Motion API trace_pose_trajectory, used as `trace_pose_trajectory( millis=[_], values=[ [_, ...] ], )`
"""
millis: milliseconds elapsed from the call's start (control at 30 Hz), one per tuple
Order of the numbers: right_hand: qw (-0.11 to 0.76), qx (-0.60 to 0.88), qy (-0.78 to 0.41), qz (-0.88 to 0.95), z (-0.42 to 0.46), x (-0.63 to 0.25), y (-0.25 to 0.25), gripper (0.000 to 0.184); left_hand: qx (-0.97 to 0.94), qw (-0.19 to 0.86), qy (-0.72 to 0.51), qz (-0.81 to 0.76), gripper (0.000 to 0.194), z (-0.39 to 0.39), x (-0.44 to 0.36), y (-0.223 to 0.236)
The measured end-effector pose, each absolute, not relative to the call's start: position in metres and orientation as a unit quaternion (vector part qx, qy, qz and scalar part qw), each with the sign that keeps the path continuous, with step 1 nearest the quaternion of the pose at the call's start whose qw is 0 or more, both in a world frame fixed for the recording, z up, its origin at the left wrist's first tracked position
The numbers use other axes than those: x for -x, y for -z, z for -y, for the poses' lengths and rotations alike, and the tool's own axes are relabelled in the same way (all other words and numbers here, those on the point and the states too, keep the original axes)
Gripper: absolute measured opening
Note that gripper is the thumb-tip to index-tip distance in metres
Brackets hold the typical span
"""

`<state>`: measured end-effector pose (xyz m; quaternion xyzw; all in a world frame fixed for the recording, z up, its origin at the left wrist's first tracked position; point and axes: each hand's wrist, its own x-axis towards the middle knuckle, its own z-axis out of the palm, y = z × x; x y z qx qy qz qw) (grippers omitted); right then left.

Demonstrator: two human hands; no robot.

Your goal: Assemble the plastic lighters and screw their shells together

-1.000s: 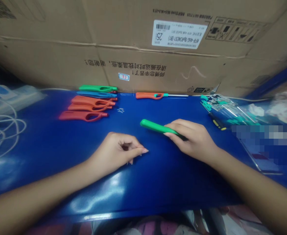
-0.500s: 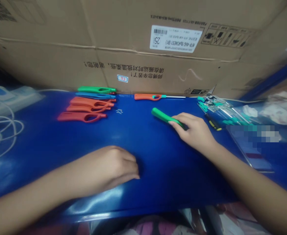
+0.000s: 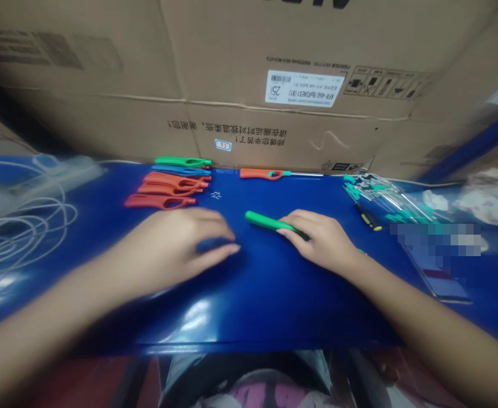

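Note:
My right hand (image 3: 317, 238) grips a green lighter handle (image 3: 268, 221) above the blue table, its narrow rounded end pointing left; the rest of it is hidden by my fingers. My left hand (image 3: 193, 238) hovers to its left, thumb and fingers apart with nothing visible between them. Behind my left hand lie red and orange lighter handles (image 3: 174, 182), with a blue handle (image 3: 176, 169) and another green handle (image 3: 183, 162) at the back. A few tiny screws (image 3: 215, 195) rest beside them.
An orange lighter (image 3: 260, 173) with a metal tube lies along the cardboard box (image 3: 215, 68). On the right are metal tubes with teal parts (image 3: 396, 201), a black-and-yellow screwdriver (image 3: 368, 217) and a phone-like slab (image 3: 440, 277). White cable (image 3: 28, 218) coils on the left.
My left hand has moved up and away from the table's front edge, and its fingers have opened. The green handle, still in my right hand, has shifted left. The view has tilted slightly.

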<state>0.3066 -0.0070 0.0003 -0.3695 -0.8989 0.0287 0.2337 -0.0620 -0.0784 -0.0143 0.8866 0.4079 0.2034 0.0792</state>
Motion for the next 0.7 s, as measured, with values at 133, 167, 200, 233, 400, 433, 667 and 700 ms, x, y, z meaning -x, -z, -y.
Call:
trace_pose_trajectory(
  millis=[133,167,200,233,400,433,667,700],
  values=[
    [0.233,0.31,-0.001,0.922,0.008,-0.301,0.003,0.025,-0.875,0.032,-0.272,-0.399,0.034,0.018,-0.043,-0.034],
    [0.238,0.296,0.009,0.925,0.009,-0.3,0.005,0.025,-0.877,0.051,-0.263,-0.399,0.041,0.018,-0.045,-0.028],
    [0.243,0.283,0.015,0.928,0.009,-0.298,0.007,0.025,-0.881,0.068,-0.254,-0.394,0.047,0.022,-0.044,-0.019],
    [0.246,0.269,0.018,0.931,0.01,-0.297,0.008,0.025,-0.887,0.081,-0.241,-0.385,0.049,0.026,-0.04,-0.01],
    [0.229,0.257,-0.002,0.939,0.012,-0.295,0.007,0.027,-0.907,0.131,-0.208,-0.343,0.027,0.032,-0.032,0.007],
    [0.214,0.269,-0.004,0.939,0.011,-0.297,0.004,0.029,-0.907,0.131,-0.208,-0.343,0.026,0.031,-0.032,0.005],
    [0.088,0.339,-0.007,0.936,-0.001,-0.305,-0.019,0.012,-0.909,0.078,-0.204,-0.356,0.028,0.023,-0.024,-0.009],
    [0.082,0.337,0.007,0.938,-0.001,-0.304,-0.02,0.014,-0.908,0.078,-0.194,-0.362,0.028,0.023,-0.023,-0.011]
  ],
)
